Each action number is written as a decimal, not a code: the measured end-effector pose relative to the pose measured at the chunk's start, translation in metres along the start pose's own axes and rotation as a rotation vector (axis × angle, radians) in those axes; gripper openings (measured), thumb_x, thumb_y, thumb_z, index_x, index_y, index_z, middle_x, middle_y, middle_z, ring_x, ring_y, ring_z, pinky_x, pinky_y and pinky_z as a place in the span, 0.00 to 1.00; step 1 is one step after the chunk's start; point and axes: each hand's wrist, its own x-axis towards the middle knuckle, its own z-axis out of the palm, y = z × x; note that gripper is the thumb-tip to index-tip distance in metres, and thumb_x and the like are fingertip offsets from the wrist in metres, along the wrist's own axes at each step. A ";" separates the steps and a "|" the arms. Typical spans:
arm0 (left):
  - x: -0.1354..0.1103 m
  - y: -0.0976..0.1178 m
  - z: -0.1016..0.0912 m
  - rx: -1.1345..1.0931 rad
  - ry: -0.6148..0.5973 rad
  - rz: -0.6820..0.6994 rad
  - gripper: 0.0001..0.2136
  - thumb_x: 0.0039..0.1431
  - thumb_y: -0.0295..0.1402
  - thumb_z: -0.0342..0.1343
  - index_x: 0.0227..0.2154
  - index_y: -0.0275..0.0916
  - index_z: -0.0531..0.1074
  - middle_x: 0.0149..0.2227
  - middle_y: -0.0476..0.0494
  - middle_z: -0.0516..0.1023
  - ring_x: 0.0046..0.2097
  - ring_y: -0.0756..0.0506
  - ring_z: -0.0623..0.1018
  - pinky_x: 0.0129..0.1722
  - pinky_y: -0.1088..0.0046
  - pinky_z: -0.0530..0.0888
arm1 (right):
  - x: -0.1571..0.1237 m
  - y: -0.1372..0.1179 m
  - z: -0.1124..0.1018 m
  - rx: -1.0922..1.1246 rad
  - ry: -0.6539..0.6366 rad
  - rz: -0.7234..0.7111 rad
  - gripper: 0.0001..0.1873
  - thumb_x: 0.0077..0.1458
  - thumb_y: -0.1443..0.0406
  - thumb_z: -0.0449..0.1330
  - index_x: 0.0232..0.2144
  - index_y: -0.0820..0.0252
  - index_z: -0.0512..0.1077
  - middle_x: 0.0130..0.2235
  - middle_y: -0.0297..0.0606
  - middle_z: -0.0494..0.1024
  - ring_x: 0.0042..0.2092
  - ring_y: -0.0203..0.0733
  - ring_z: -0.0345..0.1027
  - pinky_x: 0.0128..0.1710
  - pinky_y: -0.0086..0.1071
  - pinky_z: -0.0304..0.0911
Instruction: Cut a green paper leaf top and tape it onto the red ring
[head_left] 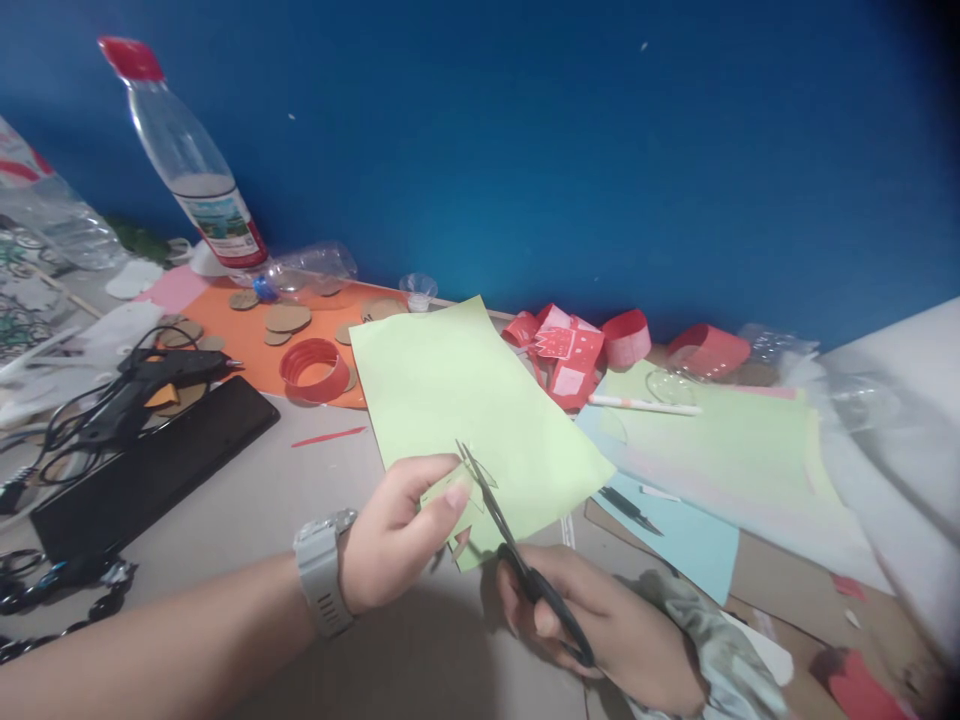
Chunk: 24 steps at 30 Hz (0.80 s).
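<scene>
My left hand (pixel 397 535), with a grey watch on the wrist, pinches the near edge of a light green paper sheet (pixel 465 400) and holds it above the table. My right hand (pixel 577 620) grips black scissors (pixel 517 555) by the handles. The blades point up and away and sit in a cut at the sheet's lower edge, close to my left thumb. A small cut flap of green paper hangs beside the blades.
A black glue gun (pixel 150 380) with cable lies at the left beside a black bar (pixel 150 470). An orange sheet (pixel 247 350) carries cardboard discs and a red ring (pixel 315 368). A clear bottle (pixel 187 160) leans at the back left. Red paper pieces (pixel 570 355) and pastel sheets (pixel 712 450) lie right.
</scene>
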 end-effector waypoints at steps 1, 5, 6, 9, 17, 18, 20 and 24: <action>0.000 0.000 0.000 0.003 0.000 0.000 0.19 0.67 0.37 0.43 0.21 0.35 0.64 0.20 0.52 0.64 0.22 0.55 0.62 0.24 0.79 0.61 | 0.000 0.000 0.000 0.005 -0.006 -0.003 0.26 0.53 0.45 0.57 0.30 0.64 0.66 0.20 0.27 0.58 0.18 0.27 0.47 0.15 0.22 0.43; 0.000 0.001 0.000 0.011 -0.001 -0.004 0.19 0.67 0.37 0.43 0.20 0.35 0.63 0.20 0.52 0.64 0.22 0.55 0.62 0.24 0.79 0.61 | 0.000 -0.001 -0.001 0.013 -0.011 0.000 0.25 0.54 0.45 0.58 0.31 0.64 0.66 0.21 0.27 0.58 0.18 0.27 0.47 0.14 0.21 0.44; 0.000 0.001 0.000 0.013 -0.002 -0.006 0.20 0.67 0.38 0.43 0.20 0.35 0.63 0.20 0.52 0.64 0.22 0.54 0.62 0.24 0.79 0.61 | 0.000 0.000 -0.001 0.011 -0.011 0.001 0.25 0.54 0.45 0.57 0.31 0.64 0.66 0.20 0.27 0.58 0.18 0.27 0.47 0.14 0.21 0.44; 0.000 0.002 0.000 0.016 -0.002 -0.015 0.20 0.67 0.38 0.43 0.20 0.35 0.63 0.20 0.51 0.64 0.22 0.54 0.63 0.24 0.79 0.61 | -0.001 0.000 -0.001 0.008 -0.017 0.014 0.24 0.55 0.46 0.57 0.31 0.63 0.65 0.20 0.26 0.58 0.18 0.27 0.47 0.14 0.21 0.44; 0.001 0.002 0.000 0.012 -0.013 -0.024 0.19 0.67 0.38 0.43 0.21 0.36 0.64 0.20 0.51 0.64 0.22 0.54 0.62 0.24 0.78 0.61 | 0.001 -0.003 0.000 0.013 -0.031 0.023 0.25 0.54 0.45 0.57 0.31 0.63 0.65 0.20 0.26 0.57 0.18 0.27 0.47 0.14 0.21 0.44; 0.001 0.002 0.000 0.013 -0.014 -0.025 0.19 0.67 0.38 0.42 0.21 0.36 0.64 0.20 0.51 0.64 0.22 0.54 0.62 0.24 0.78 0.61 | 0.001 -0.003 0.000 0.018 -0.023 0.028 0.25 0.54 0.45 0.57 0.31 0.63 0.65 0.20 0.26 0.57 0.18 0.27 0.47 0.14 0.21 0.44; 0.000 0.002 -0.001 0.017 -0.015 -0.026 0.19 0.67 0.38 0.42 0.21 0.35 0.64 0.20 0.51 0.65 0.22 0.54 0.62 0.24 0.78 0.61 | 0.001 -0.004 0.001 0.028 -0.011 0.030 0.25 0.54 0.45 0.57 0.30 0.63 0.65 0.20 0.26 0.57 0.18 0.27 0.46 0.14 0.21 0.43; -0.001 0.002 0.000 0.024 0.003 -0.011 0.19 0.68 0.38 0.43 0.21 0.36 0.64 0.20 0.51 0.64 0.22 0.54 0.63 0.24 0.78 0.62 | 0.000 -0.005 0.001 0.019 -0.005 0.017 0.27 0.52 0.43 0.57 0.30 0.63 0.65 0.20 0.26 0.58 0.18 0.27 0.47 0.14 0.21 0.43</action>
